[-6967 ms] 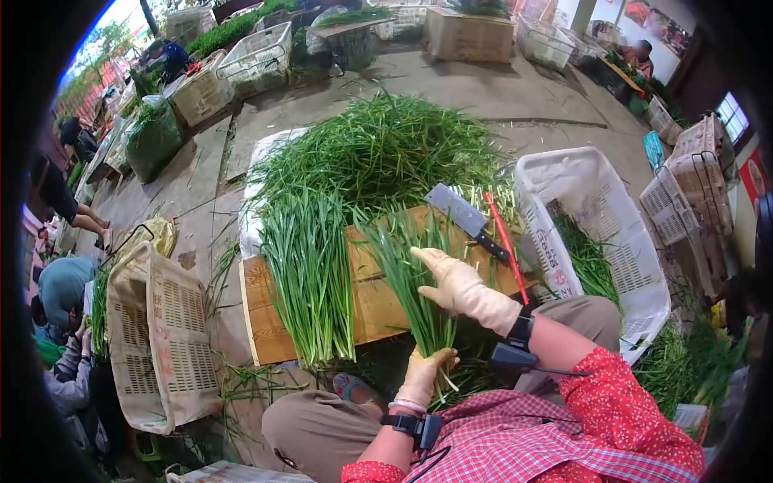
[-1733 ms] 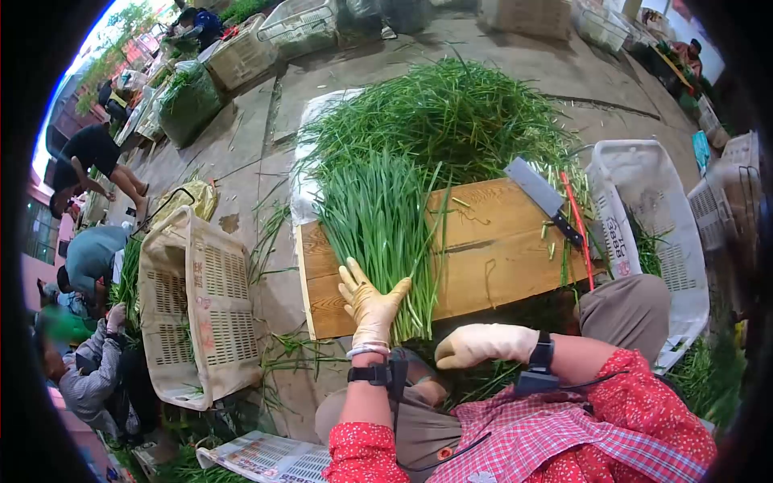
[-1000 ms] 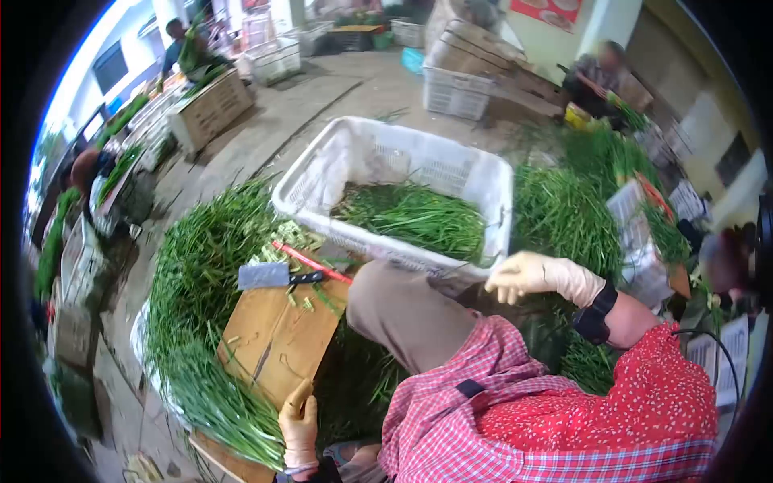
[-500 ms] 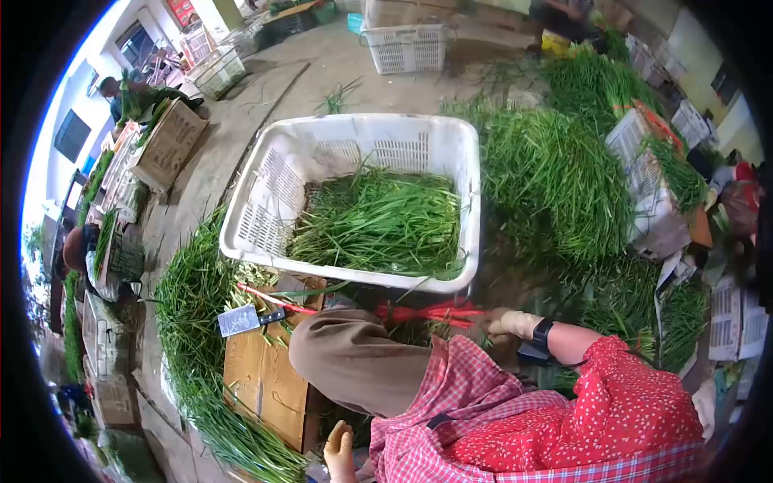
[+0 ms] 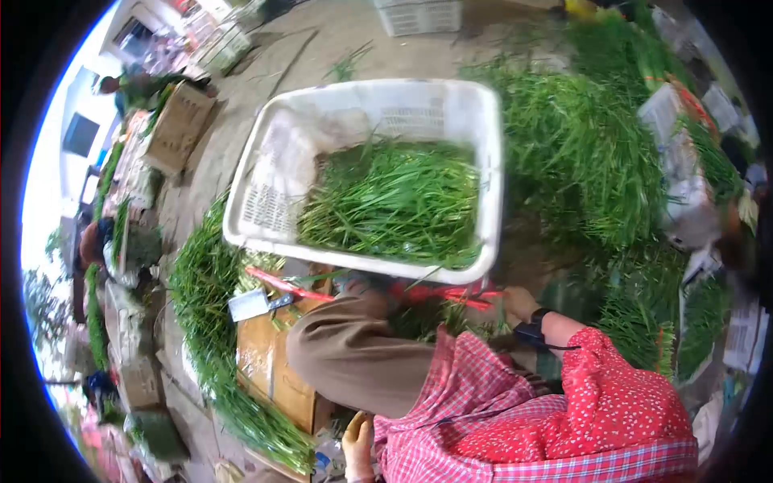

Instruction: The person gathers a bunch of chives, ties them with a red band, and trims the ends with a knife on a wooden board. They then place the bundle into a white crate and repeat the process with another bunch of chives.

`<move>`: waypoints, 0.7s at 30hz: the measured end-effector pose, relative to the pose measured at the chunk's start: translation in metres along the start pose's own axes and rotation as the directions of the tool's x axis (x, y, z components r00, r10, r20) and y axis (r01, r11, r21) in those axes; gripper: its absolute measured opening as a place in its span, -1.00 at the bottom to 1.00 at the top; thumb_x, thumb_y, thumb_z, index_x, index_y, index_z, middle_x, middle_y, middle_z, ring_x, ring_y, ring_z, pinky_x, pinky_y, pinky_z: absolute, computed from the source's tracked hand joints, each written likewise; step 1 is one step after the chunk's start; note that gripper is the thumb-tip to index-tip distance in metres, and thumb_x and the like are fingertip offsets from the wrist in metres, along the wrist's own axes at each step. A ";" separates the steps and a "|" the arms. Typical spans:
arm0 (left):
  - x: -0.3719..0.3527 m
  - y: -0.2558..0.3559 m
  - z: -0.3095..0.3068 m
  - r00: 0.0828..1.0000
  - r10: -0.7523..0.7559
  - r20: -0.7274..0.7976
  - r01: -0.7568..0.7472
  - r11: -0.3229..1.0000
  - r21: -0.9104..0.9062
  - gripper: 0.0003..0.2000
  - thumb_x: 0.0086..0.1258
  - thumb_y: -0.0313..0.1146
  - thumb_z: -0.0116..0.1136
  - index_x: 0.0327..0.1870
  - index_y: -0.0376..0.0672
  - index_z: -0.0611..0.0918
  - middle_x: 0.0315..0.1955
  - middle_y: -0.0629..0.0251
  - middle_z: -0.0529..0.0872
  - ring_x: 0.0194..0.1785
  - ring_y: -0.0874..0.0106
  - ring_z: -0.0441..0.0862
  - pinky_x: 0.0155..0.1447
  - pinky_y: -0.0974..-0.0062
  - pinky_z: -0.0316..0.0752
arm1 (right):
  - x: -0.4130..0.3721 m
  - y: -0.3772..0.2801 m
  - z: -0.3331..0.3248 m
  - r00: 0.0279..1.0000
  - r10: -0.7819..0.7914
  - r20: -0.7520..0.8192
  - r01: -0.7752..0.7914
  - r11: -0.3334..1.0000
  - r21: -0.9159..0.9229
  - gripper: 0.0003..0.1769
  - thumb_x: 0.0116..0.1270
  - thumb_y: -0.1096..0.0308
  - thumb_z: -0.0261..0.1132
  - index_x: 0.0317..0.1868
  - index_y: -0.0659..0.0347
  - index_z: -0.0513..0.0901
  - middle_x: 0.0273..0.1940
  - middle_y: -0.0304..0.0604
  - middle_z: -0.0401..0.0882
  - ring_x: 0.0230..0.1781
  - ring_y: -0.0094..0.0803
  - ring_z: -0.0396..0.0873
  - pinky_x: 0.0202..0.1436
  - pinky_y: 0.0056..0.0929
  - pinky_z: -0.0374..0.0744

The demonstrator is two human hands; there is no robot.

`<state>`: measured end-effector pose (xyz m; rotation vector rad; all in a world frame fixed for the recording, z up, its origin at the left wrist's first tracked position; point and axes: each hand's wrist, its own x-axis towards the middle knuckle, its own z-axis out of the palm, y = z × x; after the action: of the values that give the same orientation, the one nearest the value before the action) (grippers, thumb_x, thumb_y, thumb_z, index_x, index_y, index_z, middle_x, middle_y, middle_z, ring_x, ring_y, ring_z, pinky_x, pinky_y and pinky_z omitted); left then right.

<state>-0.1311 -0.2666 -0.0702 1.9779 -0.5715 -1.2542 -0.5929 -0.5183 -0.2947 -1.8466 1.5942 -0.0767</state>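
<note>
At the bottom, my gloved left hand is raised beside the wooden board, fingers loosely apart with nothing seen in them. My gloved right hand is at the right end of a bundle of red ties, fingers closed on the tie ends; blur hides how many they hold. A cleaver with a black handle lies on the wooden board. Above my knee stands a white plastic crate, partly filled with long green leafy stalks. Another red strip lies by the cleaver.
Green stalks lie along the board's left side. A large heap of stalks spreads right of the crate. Another white crate stands at the back. People work at the left beside a cardboard box and more crates.
My right hand has moved up to the ends of the red ties and its fingers have closed there. The view has tilted, shifting the crate up and right. My left hand remains by the board.
</note>
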 end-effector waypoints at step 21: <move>0.012 -0.009 -0.009 1.000 -0.028 -0.008 0.027 0.994 -0.108 -0.64 0.49 -0.48 0.15 0.28 -0.35 0.57 0.10 0.12 0.71 0.14 0.39 0.66 0.26 0.47 0.53 | -0.045 0.036 -0.148 0.891 0.364 0.270 -0.453 0.733 0.507 -0.82 0.26 0.32 0.39 -0.22 0.25 0.76 -0.35 -0.18 0.77 -0.47 -0.43 0.69 -0.42 -0.44 0.61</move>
<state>-0.1183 -0.2660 -0.0816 1.9068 -0.4632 -1.2657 -0.7032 -0.5454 -0.1843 -0.9972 1.6159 -0.1779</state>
